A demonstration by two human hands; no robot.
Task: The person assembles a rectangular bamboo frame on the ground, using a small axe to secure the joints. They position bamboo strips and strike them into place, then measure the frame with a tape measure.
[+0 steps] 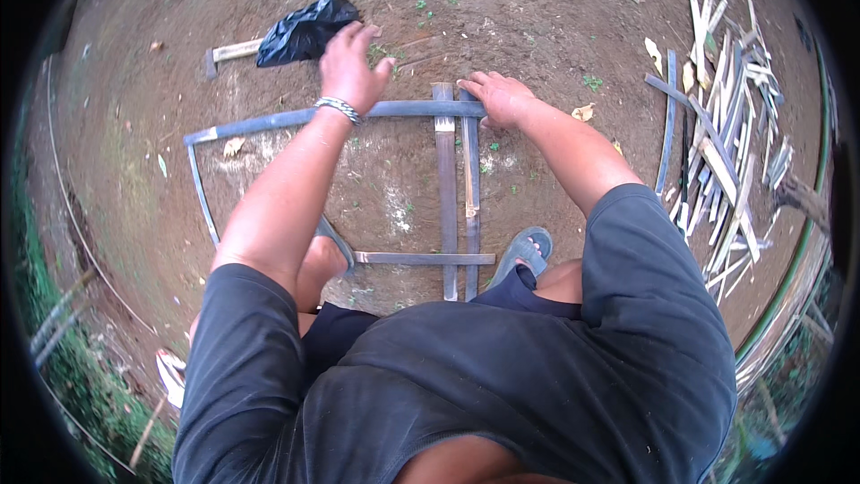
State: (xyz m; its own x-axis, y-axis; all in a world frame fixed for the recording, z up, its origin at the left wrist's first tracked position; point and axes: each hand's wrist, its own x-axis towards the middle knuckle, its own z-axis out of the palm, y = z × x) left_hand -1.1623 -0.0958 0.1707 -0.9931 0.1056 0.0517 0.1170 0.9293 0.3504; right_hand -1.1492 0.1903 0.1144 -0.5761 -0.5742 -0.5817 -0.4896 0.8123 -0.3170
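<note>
My left hand [354,70], fingers apart and holding nothing, hovers by a crumpled black plastic bag [307,30]; whether the fingertips touch it I cannot tell. On the far side, my right hand [503,99] grips the right end of a long grey bamboo slat [260,122], fingers at its far edge and thumb at the near one. That slat lies across two upright slats, a left one [447,188] and a right one [471,179]. A shorter crosswise slat [421,259] crosses them near my feet. Another thin slat [202,193] runs from the long slat's left end.
A tool with a wooden handle [237,51] and metal head lies partly beneath the bag. To the right, a heap of split bamboo strips [726,143] covers the dirt ground [537,0]. My sandalled right foot [524,254] stands beside the upright slats.
</note>
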